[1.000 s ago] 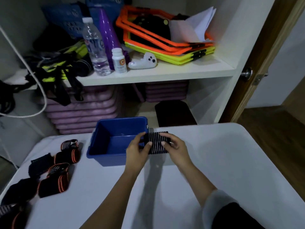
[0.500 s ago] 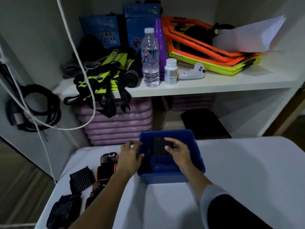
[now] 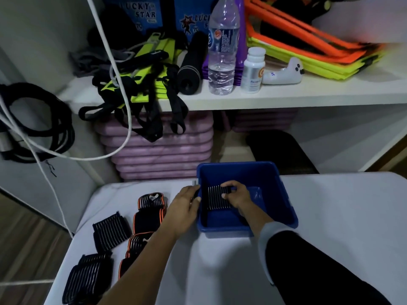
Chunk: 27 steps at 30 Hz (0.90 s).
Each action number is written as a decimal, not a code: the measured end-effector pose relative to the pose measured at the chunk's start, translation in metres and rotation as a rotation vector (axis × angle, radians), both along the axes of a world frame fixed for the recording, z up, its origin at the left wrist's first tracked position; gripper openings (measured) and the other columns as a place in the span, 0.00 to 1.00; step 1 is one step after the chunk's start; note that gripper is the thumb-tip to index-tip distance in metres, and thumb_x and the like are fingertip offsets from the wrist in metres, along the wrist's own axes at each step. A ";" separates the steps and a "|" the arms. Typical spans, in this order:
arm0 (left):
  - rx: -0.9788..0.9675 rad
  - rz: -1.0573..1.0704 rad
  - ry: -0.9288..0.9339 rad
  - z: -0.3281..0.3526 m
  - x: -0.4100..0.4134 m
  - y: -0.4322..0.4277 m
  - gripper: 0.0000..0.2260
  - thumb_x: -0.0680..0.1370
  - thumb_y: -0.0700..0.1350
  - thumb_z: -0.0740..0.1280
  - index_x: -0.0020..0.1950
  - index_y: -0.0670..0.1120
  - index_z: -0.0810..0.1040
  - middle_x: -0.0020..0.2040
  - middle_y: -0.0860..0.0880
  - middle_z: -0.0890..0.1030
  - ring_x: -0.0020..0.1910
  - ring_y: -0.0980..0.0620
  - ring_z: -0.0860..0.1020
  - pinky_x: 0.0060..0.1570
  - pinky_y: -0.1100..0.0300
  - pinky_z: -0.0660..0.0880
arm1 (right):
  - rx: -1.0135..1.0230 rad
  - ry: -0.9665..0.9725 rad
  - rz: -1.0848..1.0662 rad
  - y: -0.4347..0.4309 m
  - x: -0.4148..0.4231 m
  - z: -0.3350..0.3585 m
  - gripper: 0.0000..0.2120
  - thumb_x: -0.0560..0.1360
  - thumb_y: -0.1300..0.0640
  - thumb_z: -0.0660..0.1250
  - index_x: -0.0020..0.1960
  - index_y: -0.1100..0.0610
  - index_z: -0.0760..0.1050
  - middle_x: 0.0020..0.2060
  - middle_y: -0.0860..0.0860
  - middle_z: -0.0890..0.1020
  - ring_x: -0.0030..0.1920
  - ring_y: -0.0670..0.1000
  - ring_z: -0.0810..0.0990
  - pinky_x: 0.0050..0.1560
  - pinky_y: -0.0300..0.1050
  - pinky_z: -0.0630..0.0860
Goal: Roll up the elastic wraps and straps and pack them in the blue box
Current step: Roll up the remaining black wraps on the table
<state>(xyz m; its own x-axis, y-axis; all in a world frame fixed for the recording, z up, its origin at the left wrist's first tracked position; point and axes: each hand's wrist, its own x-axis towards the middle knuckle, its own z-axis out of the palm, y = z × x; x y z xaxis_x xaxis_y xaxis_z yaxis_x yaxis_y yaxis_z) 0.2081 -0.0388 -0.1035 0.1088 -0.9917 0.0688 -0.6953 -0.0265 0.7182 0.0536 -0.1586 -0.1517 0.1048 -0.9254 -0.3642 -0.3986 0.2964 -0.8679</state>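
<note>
R hand grips the rolled wrap low inside the blue box, nr its left wall, stripes running front-to-back, while L hand holds that wall's rim, closest to the other wraps lying left on the table.

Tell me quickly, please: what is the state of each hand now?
Left hand: holds the blue box by its left rim.
Right hand: closed on the rolled striped wrap, inside the box.
</note>
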 end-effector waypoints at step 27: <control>-0.016 0.045 -0.065 -0.013 -0.003 0.001 0.22 0.79 0.48 0.62 0.72 0.47 0.65 0.68 0.50 0.68 0.61 0.50 0.73 0.61 0.55 0.72 | -0.165 0.470 0.273 -0.005 0.010 -0.005 0.25 0.74 0.61 0.68 0.69 0.51 0.67 0.62 0.60 0.69 0.60 0.61 0.73 0.60 0.50 0.71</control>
